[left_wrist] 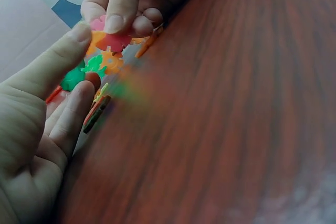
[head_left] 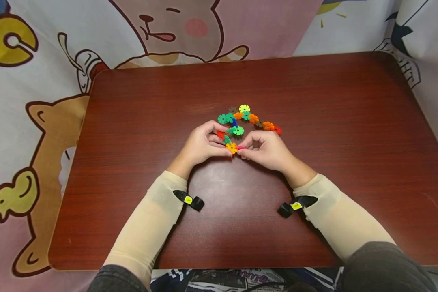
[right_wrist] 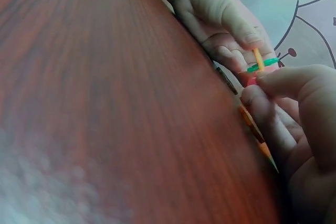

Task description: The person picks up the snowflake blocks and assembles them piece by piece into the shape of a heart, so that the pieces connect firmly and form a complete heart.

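My left hand (head_left: 205,142) pinches a yellow-orange flower-shaped disc (head_left: 231,147) at the near end of a chain of interlocking plastic discs. From the other side, my right hand (head_left: 265,151) pinches a pink disc (left_wrist: 116,42) between thumb and fingertips. That pink piece touches the edge of the yellow-orange one; how deeply they are slotted cannot be told. Red (head_left: 222,134) and green discs (head_left: 238,130) of the chain lie by my left fingers. Farther along, it curves away and back to the right, ending in a red disc (head_left: 277,129) beyond my right hand.
The chain lies on a brown wooden table (head_left: 149,105). A cloth with cartoon animals (head_left: 190,28) hangs behind the table and along its left side. Small black wrist cameras (head_left: 196,203) sit on both sleeved forearms.
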The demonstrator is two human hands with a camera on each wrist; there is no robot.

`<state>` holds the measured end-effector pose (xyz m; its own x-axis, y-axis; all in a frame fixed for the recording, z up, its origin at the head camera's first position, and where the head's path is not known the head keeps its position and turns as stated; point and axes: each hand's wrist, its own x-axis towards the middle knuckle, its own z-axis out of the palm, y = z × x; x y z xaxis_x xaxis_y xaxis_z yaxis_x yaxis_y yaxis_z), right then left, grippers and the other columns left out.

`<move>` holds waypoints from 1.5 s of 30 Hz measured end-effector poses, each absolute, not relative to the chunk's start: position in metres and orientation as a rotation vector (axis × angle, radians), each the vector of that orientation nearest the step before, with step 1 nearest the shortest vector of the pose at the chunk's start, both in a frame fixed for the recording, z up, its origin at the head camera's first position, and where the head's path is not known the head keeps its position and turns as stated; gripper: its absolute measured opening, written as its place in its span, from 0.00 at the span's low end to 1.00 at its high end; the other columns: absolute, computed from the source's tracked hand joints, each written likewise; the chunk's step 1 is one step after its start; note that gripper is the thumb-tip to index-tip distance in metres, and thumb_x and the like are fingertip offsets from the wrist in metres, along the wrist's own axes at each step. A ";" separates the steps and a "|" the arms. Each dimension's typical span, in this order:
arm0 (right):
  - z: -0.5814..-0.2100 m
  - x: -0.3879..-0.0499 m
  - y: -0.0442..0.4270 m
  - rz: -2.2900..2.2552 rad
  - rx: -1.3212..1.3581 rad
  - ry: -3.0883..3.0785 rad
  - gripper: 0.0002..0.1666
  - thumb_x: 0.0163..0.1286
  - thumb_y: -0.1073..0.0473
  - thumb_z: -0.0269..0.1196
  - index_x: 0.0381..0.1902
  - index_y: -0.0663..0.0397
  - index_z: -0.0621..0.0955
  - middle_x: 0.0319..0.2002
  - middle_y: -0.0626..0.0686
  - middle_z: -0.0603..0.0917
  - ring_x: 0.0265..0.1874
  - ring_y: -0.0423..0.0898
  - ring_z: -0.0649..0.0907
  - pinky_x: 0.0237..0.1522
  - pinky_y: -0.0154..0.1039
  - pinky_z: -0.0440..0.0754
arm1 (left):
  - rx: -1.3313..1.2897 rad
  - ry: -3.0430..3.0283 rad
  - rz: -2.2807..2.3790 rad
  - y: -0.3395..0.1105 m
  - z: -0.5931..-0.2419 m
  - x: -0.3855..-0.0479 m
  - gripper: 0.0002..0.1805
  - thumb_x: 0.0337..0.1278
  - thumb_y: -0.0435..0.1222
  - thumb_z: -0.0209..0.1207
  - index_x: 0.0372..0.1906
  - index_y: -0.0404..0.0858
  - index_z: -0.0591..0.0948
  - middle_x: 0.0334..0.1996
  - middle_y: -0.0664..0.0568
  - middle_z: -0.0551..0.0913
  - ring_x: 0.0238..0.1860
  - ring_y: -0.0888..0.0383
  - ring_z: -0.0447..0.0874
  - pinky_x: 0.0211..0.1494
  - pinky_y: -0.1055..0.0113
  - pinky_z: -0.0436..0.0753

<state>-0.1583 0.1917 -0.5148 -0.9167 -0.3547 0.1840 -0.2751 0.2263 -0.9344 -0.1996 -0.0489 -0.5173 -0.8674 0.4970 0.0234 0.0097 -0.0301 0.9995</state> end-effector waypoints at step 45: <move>-0.504 -0.160 0.192 -0.802 -0.746 2.963 0.16 0.51 0.52 0.74 0.38 0.48 0.84 0.24 0.42 0.76 0.23 0.41 0.75 0.27 0.41 0.76 | 0.568 2.048 1.991 -0.049 -0.522 -0.204 0.40 0.44 0.16 0.76 0.65 0.27 0.71 0.57 0.37 0.76 0.41 0.55 0.83 0.44 0.64 0.90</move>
<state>-0.1604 0.1915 -0.5044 -0.8883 -0.4386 0.1360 -0.4474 0.7596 -0.4720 -0.2040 -0.0492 -0.5216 -0.8987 0.4263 0.1031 0.1150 0.0023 0.9934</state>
